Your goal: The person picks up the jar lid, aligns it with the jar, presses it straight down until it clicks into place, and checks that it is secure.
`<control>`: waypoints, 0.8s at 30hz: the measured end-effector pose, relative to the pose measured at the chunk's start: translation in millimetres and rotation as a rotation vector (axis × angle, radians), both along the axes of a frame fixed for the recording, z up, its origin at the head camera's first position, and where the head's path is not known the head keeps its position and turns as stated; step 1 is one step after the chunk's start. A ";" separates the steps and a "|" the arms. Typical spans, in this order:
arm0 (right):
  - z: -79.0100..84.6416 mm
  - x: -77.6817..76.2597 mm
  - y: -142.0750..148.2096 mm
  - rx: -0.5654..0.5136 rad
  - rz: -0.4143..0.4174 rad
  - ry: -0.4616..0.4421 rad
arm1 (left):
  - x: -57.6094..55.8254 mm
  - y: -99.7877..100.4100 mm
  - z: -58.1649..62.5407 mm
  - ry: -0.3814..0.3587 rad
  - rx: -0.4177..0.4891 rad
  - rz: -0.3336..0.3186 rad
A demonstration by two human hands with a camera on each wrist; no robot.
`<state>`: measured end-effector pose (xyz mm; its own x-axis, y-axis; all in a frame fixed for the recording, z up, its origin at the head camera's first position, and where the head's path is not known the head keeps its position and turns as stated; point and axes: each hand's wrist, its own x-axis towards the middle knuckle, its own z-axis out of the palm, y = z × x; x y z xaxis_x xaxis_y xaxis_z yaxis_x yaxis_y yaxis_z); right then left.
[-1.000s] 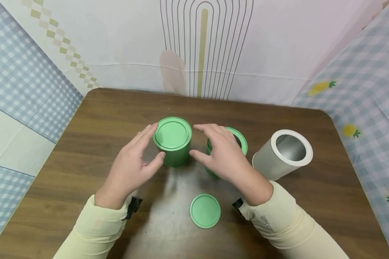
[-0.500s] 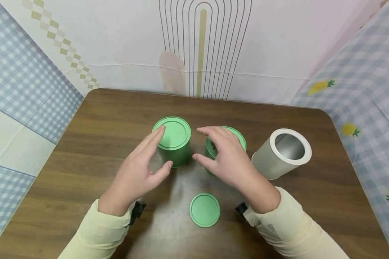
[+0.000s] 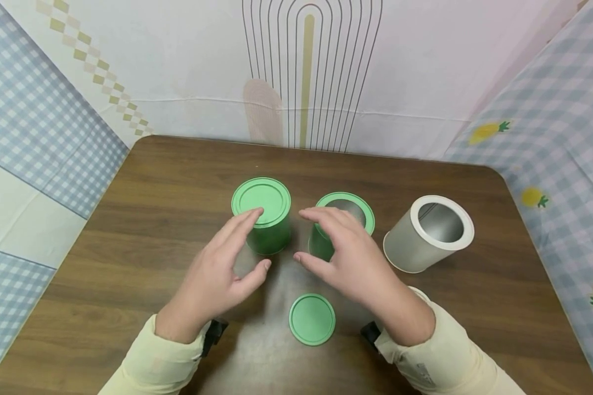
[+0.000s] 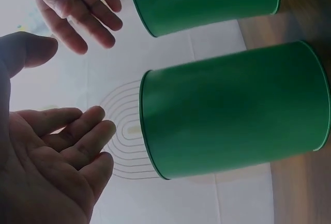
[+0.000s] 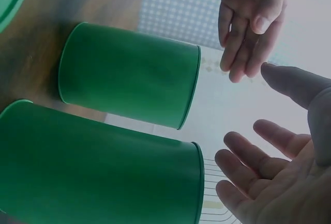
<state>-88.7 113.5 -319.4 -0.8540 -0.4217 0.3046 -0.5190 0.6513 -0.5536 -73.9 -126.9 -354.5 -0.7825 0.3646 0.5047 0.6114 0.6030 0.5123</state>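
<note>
My left hand point(image 3: 217, 274) hovers in front of a green can point(image 3: 269, 238) that has its lid on, fingers spread and holding nothing. In the left wrist view that can point(image 4: 232, 110) stands beyond the fingertips with a gap between. My right hand point(image 3: 351, 258) is held, likewise bare, in front of a second green can point(image 3: 321, 244), whose open top shows a metal inside. The two hands face each other, thumbs and fingers apart. Between the wrists a loose round green lid point(image 3: 312, 320) lies flat on the table.
An open white can point(image 3: 405, 247) stands on the right of the brown wooden table point(image 3: 168, 186). Behind the table hangs a white patterned cloth point(image 3: 192, 66), with blue checked cloth point(image 3: 563, 137) at the sides.
Both hands have drawn back toward the front edge, away from the cans; the left also shifted right. More of the open green can now shows. The cans and loose lid stay in place.
</note>
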 end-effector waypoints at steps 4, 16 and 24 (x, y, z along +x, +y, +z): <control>-3.1 6.1 3.4 -0.023 0.000 -0.024 | 4.6 4.4 2.2 0.032 0.029 -0.026; -14.6 24.5 11.8 -0.073 0.000 -0.045 | 16.5 13.5 -7.2 0.000 0.031 -0.073; -20.4 34.1 17.0 -0.087 -0.001 -0.026 | 24.0 16.6 -18.5 -0.051 0.018 -0.077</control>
